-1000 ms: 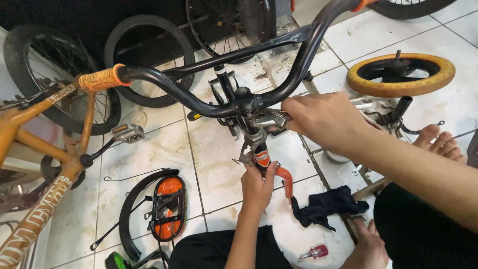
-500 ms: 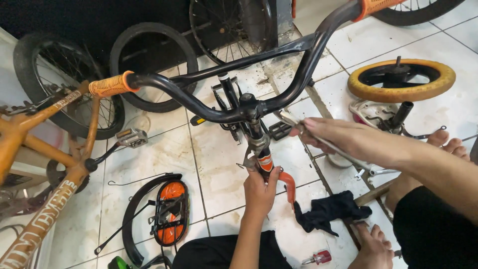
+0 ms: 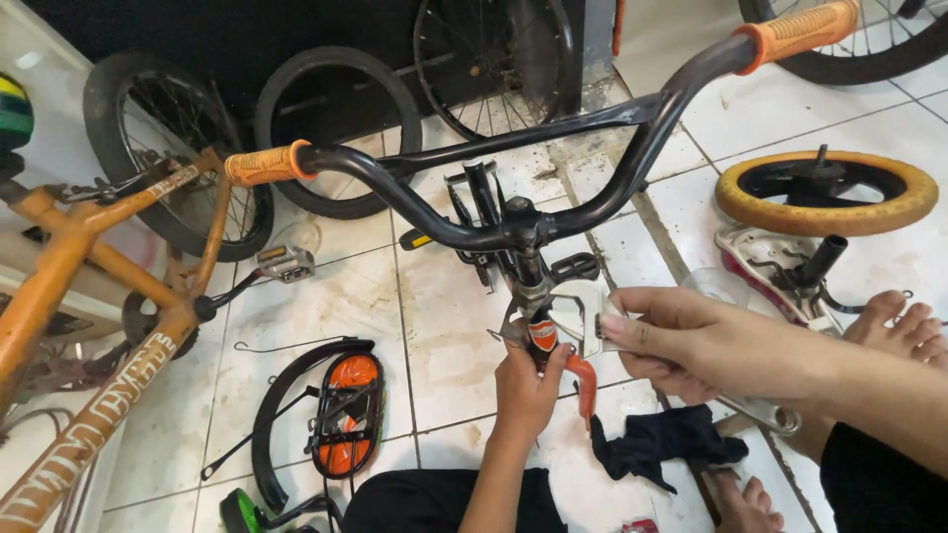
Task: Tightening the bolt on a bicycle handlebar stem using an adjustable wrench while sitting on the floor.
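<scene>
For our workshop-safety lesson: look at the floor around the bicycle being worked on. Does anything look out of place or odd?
Yes. A yellow-tyred wheel lies flat on the tiles, off any bike. A black mudguard with an orange reflector lies loose near the left hand. A dark rag is crumpled below the right hand, close to bare feet.

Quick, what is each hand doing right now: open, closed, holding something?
Left hand: closed around the bike's head tube, below the handlebar.
Right hand: closed on a flat white part, pinched in the fingers.
</scene>
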